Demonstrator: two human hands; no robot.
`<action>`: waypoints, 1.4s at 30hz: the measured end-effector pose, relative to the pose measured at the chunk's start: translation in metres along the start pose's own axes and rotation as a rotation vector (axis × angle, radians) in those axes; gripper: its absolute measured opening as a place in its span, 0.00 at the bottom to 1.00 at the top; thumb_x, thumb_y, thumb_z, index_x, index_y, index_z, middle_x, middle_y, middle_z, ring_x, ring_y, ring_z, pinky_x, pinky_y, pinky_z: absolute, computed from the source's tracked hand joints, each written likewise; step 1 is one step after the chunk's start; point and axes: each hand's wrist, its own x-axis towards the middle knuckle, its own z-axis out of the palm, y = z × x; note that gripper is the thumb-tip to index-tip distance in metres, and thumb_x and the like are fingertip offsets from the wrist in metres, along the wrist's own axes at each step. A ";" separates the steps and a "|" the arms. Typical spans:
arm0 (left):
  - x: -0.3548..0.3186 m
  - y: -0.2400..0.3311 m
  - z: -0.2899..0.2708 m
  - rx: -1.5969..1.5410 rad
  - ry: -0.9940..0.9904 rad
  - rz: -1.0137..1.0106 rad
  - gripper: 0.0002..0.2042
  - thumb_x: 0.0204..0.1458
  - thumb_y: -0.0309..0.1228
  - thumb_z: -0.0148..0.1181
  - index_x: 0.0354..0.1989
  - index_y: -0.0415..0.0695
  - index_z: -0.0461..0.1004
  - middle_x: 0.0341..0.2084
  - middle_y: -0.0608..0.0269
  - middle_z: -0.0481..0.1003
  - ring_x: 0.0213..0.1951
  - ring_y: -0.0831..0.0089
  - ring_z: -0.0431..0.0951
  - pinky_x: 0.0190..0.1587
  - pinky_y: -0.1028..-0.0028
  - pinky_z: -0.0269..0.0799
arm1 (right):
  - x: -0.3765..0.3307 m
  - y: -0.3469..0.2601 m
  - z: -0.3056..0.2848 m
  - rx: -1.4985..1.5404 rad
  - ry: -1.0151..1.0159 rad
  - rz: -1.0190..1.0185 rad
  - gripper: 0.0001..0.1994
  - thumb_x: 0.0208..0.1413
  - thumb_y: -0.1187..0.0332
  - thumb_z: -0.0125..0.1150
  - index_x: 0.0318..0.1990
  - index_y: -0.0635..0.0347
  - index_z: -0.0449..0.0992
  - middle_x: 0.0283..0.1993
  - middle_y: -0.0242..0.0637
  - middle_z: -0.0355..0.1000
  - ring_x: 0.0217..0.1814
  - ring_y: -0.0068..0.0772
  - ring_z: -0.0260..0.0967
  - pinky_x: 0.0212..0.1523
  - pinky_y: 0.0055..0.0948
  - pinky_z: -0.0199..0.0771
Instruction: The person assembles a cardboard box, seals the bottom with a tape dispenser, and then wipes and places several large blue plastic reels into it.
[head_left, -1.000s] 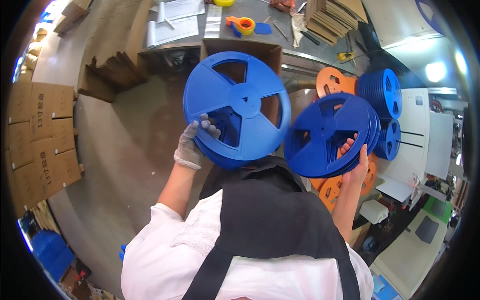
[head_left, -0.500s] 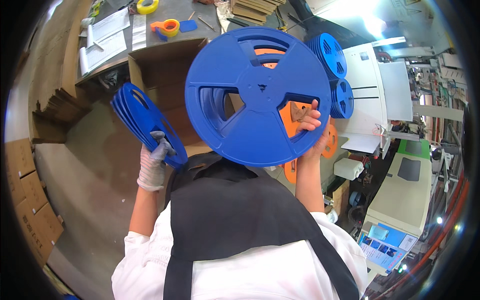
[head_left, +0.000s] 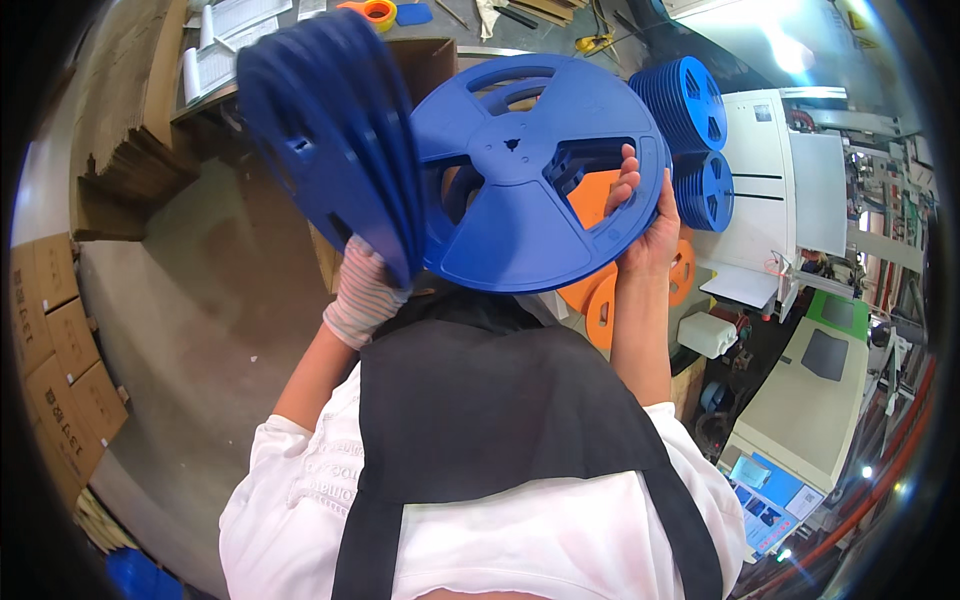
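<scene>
In front of me, large blue plastic reels (head_left: 490, 220) with cut-out windows face up in a stack. My right hand (head_left: 650, 225), bare, grips their right rim, its fingertips showing through a window. On the left, my left hand (head_left: 365, 295) wears a striped glove and is closed on the lower edge of several more blue reels (head_left: 325, 150). These stand tilted, smeared by motion, and overlap the left side of the right-hand stack. Whether the two bundles touch, I cannot tell. The left fingers are mostly hidden behind the reels.
An open cardboard box (head_left: 432, 62) is partly hidden behind the reels. Orange reels (head_left: 600, 315) lie below my right hand. Two blue reel stacks (head_left: 700, 95) stand at the far right, beside a white machine (head_left: 760, 140). Cartons (head_left: 70, 330) and flat cardboard (head_left: 130, 110) line the left.
My left hand has raised its reels and swung them right, up against the right-hand stack in view. The right-hand reels have tilted slightly and shifted a little to the right.
</scene>
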 end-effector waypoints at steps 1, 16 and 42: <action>-0.002 -0.004 0.007 -0.095 -0.012 -0.001 0.26 0.37 0.25 0.66 0.50 0.44 0.72 0.51 0.56 0.71 0.53 0.55 0.70 0.55 0.62 0.66 | 0.003 0.003 0.001 0.032 0.005 0.037 0.25 0.65 0.59 0.44 0.58 0.75 0.61 0.46 0.54 0.73 0.46 0.44 0.75 0.45 0.41 0.81; 0.040 0.027 -0.031 -1.620 0.146 -0.701 0.16 0.48 0.34 0.64 0.41 0.39 0.73 0.32 0.62 0.76 0.37 0.71 0.76 0.46 0.71 0.73 | 0.027 0.028 0.006 -0.649 0.370 0.008 0.20 0.63 0.60 0.51 0.54 0.67 0.66 0.48 0.45 0.73 0.44 0.37 0.74 0.45 0.35 0.77; -0.023 -0.045 -0.066 -1.638 0.536 -0.683 0.17 0.46 0.43 0.67 0.34 0.41 0.73 0.28 0.65 0.72 0.30 0.71 0.73 0.42 0.67 0.72 | -0.022 -0.015 -0.045 -0.748 0.364 -0.268 0.23 0.66 0.54 0.44 0.57 0.65 0.65 0.43 0.39 0.72 0.41 0.30 0.72 0.44 0.30 0.73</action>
